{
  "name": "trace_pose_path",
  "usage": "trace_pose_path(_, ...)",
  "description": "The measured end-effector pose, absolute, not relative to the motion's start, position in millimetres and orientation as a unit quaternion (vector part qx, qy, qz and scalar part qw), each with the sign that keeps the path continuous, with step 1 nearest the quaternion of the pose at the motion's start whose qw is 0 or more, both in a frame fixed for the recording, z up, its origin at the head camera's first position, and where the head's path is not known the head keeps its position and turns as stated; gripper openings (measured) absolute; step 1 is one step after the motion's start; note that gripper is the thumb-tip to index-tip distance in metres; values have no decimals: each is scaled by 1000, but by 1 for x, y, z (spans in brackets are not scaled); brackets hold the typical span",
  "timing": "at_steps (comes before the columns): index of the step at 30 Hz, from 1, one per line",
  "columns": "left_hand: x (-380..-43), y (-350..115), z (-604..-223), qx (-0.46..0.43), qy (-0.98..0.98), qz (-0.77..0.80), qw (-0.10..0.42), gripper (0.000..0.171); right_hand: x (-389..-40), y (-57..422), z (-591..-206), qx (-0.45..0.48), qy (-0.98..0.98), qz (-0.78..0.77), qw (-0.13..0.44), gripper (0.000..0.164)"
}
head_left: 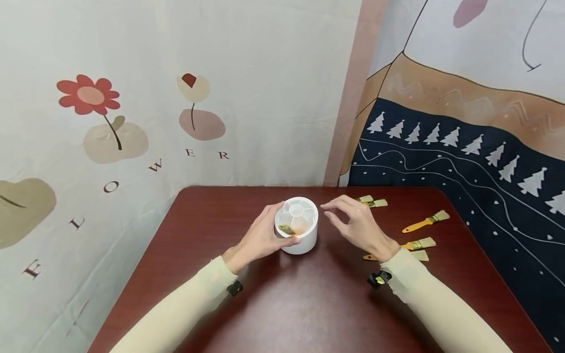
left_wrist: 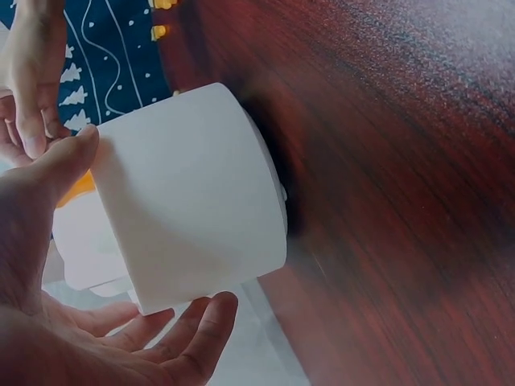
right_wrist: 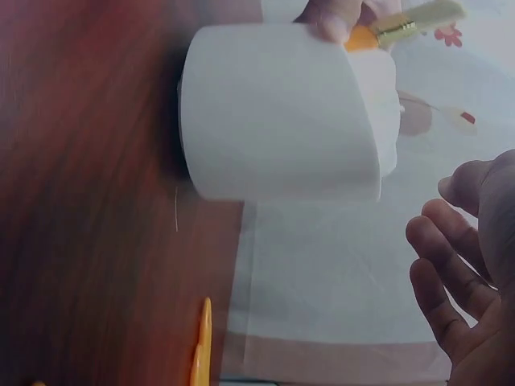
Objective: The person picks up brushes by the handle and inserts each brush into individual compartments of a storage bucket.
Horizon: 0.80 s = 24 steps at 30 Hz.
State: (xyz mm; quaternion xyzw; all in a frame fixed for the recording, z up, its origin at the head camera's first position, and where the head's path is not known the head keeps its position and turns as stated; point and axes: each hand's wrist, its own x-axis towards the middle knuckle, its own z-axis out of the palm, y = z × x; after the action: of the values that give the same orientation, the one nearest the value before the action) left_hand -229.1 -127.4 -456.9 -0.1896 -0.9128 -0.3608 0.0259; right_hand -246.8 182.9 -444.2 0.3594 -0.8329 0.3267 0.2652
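A white round desk organizer (head_left: pixel 304 242) with several compartments stands on the table. My left hand (head_left: pixel 260 233) grips it from the left, thumb along its near rim and fingers about the far side. One paintbrush (right_wrist: pixel 418 22) is upright in a near compartment, bristles up; its orange handle shows just above the rim in the right wrist view. To the right of the organizer, apart from it, my right hand (head_left: pixel 359 225) holds nothing, with thumb and fingers parted and loosely bent.
More paintbrushes lie on the right of the dark red table (head_left: pixel 322 314): one brush (head_left: pixel 423 222) by itself, a near pair including this brush (head_left: pixel 421 243), and a far pair with one brush (head_left: pixel 377 203) partly behind my right hand. Printed cloth (head_left: pixel 265 98) hangs behind the table.
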Motion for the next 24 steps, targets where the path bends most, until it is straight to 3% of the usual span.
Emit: trace_pose_path(24, -230, -131, -459, -197, -903, -382, 15, 120, -281, 241, -452, 261, -901, 299, 176, 29)
